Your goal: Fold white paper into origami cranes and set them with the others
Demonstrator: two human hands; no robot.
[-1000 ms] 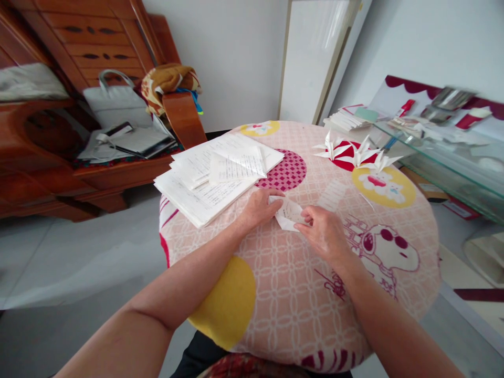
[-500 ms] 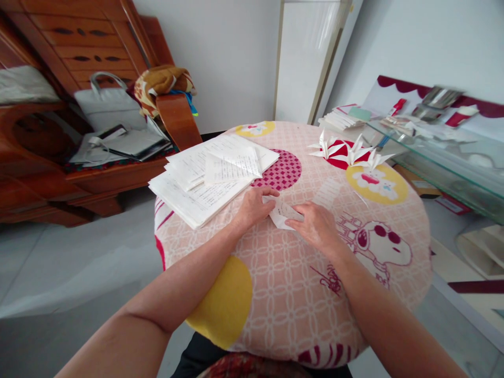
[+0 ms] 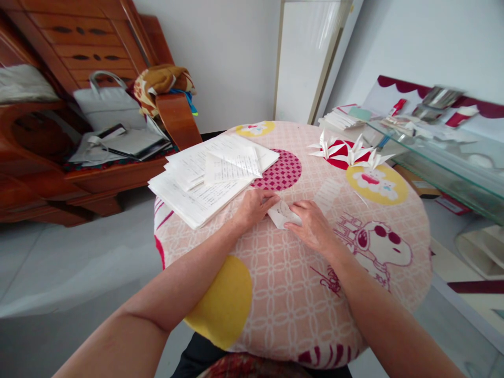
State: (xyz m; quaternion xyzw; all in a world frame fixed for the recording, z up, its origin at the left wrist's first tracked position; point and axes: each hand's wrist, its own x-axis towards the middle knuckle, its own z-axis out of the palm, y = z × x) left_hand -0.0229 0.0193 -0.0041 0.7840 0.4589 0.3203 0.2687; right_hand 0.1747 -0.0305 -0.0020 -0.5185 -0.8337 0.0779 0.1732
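Note:
A small folded sheet of white paper (image 3: 282,216), with faint writing on it, is held just over the middle of the round table. My left hand (image 3: 255,207) pinches its left corner between thumb and fingers. On the opposite side, my right hand (image 3: 311,220) grips the right edge, thumb below and fingers above. Parts of the paper's edges are hidden under my fingers. Left of my left hand lies a stack of handwritten sheets (image 3: 212,202), with a loosely folded sheet (image 3: 232,165) on top.
Several white paper cranes (image 3: 350,152) stand at the table's far right. A patterned cloth (image 3: 275,294) covers the table. To the right is a glass shelf (image 3: 444,173) with cups and small items. A wooden bench (image 3: 181,118) holding a grey bag (image 3: 104,105) stands at the left.
My left fingers, raised and spread before, have closed down onto the paper's left corner. The right hand has shifted slightly left, and the paper is tilted a little differently.

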